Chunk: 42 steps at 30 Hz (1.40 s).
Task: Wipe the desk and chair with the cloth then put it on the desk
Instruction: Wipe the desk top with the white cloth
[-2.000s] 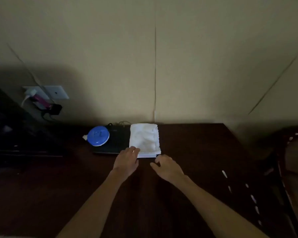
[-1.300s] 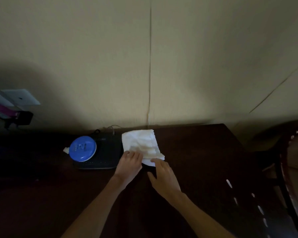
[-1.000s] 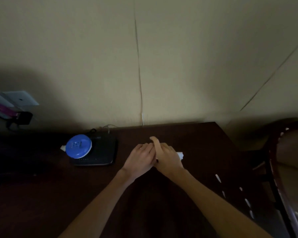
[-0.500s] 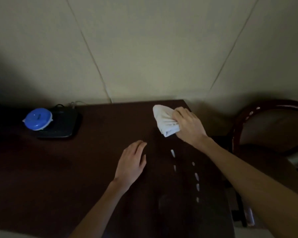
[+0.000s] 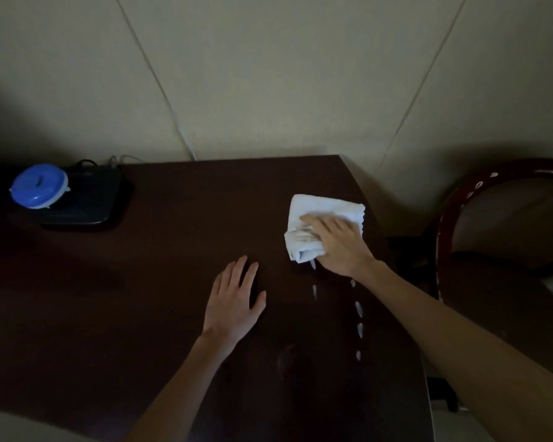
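Cloth [image 5: 328, 209] on the bench [image 5: 160, 282] near its right edge, under the right hand [image 5: 340, 248]; left hand [image 5: 233, 303] at centre. Container [image 5: 39, 186] on a flat device [image 5: 90, 207], far left; chair [image 5: 442, 237] right of the bench.

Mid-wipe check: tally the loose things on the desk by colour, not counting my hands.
White: 1, cloth
Blue: 1, round lidded container
Black: 1, flat box under that container
Total: 3

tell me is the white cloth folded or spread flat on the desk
Folded. The white cloth is a thick wad, stacked layers showing at its left edge, pressed onto the desk by the right hand.
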{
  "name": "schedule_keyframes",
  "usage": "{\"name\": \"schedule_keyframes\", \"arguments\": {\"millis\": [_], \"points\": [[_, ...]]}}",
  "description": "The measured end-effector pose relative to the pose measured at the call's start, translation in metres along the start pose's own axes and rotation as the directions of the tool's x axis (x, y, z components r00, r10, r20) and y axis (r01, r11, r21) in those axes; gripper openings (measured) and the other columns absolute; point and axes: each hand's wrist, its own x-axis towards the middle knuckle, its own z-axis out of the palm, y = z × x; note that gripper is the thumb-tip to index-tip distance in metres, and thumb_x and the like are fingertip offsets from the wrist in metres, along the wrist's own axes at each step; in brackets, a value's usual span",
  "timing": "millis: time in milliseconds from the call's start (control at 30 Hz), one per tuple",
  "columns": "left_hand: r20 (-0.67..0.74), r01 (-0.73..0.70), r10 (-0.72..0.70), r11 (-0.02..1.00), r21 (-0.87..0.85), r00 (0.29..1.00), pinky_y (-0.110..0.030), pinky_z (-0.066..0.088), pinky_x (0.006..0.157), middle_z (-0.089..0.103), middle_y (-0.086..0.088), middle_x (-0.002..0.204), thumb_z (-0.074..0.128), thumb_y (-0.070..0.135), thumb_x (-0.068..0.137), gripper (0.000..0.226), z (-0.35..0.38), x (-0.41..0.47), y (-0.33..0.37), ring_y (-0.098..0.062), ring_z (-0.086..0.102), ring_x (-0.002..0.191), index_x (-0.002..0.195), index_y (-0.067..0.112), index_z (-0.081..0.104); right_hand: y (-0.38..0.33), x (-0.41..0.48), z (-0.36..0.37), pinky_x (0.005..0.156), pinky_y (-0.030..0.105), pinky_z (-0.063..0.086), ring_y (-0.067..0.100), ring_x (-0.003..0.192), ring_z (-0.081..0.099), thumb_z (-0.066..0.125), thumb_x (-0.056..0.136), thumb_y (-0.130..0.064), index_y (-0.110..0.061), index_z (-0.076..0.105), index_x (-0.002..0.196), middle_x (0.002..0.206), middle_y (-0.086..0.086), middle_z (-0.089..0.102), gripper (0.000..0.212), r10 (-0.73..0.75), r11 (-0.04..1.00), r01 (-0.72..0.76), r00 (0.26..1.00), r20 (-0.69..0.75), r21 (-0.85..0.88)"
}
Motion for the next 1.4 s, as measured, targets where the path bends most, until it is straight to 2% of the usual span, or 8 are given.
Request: {"name": "schedule_keyframes", "arguments": {"millis": [200,400,567,767,967,1133,1267,1400], "points": [[-0.068,0.03,-0.028,0.999,0.017,0.997,-0.041,0.01,0.123,0.015,-0.002,0.166,0.034,0.059,0.098,0.068,0.015,-0.008,-0.016,-0.024,0.014,0.153,0.156,0.027,0.022,-0.007,0.002,0.023,0.097,0.051,0.031,0.027,0.122,0.038,0.049,0.082,-0.059,-0.036,0.05,0.126,0.128,-0.004,0.047,0.049,0.138,0.99,-0.138,0.99,-0.042,-0.007],[-0.039,0.019,-0.017,0.999,0.043,0.999,-0.041,0.007,0.123,0.01,-0.003,0.167,0.033,0.059,0.098,0.071,0.017,-0.012,-0.016,-0.024,0.009,0.154,0.158,0.026,0.015,-0.057,-0.118,0.04,0.072,0.045,0.045,0.032,0.095,0.059,0.053,0.06,-0.047,-0.031,0.059,0.113,0.111,0.001,0.063,0.056,-0.038,0.997,0.038,0.999,0.0,-0.064],[-0.003,0.018,-0.017,0.997,0.076,1.0,-0.045,0.012,0.123,0.01,-0.002,0.166,0.029,0.064,0.096,0.074,0.011,-0.017,-0.017,-0.024,0.01,0.153,0.158,0.028,0.012,-0.08,-0.196,0.057,0.076,0.041,0.05,0.018,0.099,0.051,0.061,0.055,-0.051,-0.037,0.052,0.111,0.11,-0.011,0.056,0.058,-0.151,0.988,0.139,0.966,0.209,0.071],[-0.005,-0.021,0.022,0.995,0.094,1.0,-0.046,0.015,0.124,0.014,-0.003,0.166,0.027,0.068,0.093,0.077,0.01,-0.018,-0.022,-0.026,0.013,0.153,0.158,0.027,0.016,-0.011,-0.061,0.034,0.1,0.052,0.024,0.034,0.135,0.024,0.053,0.085,-0.034,-0.035,0.037,0.141,0.149,0.001,0.032,0.058,0.095,0.993,-0.083,0.982,0.164,-0.078],[-0.037,-0.027,0.031,0.993,0.113,0.999,-0.047,0.021,0.122,0.023,-0.003,0.164,0.027,0.071,0.09,0.079,0.01,-0.015,-0.023,-0.027,0.021,0.151,0.156,0.027,0.023,0.026,0.044,0.019,0.1,0.057,0.026,0.037,0.13,0.028,0.041,0.093,-0.047,-0.032,0.034,0.135,0.143,0.005,0.037,0.046,0.298,0.954,-0.295,0.952,0.068,-0.05],[0.007,-0.027,0.026,0.994,0.106,1.0,-0.045,0.017,0.123,0.014,-0.001,0.166,0.029,0.069,0.093,0.077,0.004,-0.015,-0.021,-0.026,0.014,0.152,0.157,0.029,0.015,-0.048,-0.098,0.052,0.099,0.052,0.031,0.032,0.129,0.031,0.06,0.073,-0.038,-0.032,0.039,0.137,0.139,0.002,0.041,0.068,0.066,0.996,-0.053,0.978,0.2,-0.071],[0.028,-0.052,0.049,0.994,0.099,0.998,-0.044,0.016,0.123,0.01,0.0,0.167,0.03,0.066,0.096,0.074,0.004,-0.017,-0.023,-0.026,0.011,0.153,0.158,0.029,0.012,-0.113,-0.241,0.08,0.082,0.051,0.044,0.02,0.096,0.043,0.065,0.048,-0.05,-0.034,0.05,0.098,0.1,-0.008,0.045,0.055,-0.22,0.973,0.232,0.924,0.312,-0.001],[0.003,-0.069,0.069,0.993,0.099,0.998,-0.043,0.018,0.122,0.014,0.0,0.166,0.033,0.065,0.096,0.074,0.003,-0.019,-0.026,-0.025,0.013,0.152,0.158,0.029,0.015,-0.078,-0.208,0.066,0.071,0.045,0.053,0.025,0.093,0.058,0.06,0.052,-0.047,-0.035,0.057,0.097,0.102,-0.005,0.056,0.047,-0.228,0.967,0.247,0.949,0.216,-0.067]]}}
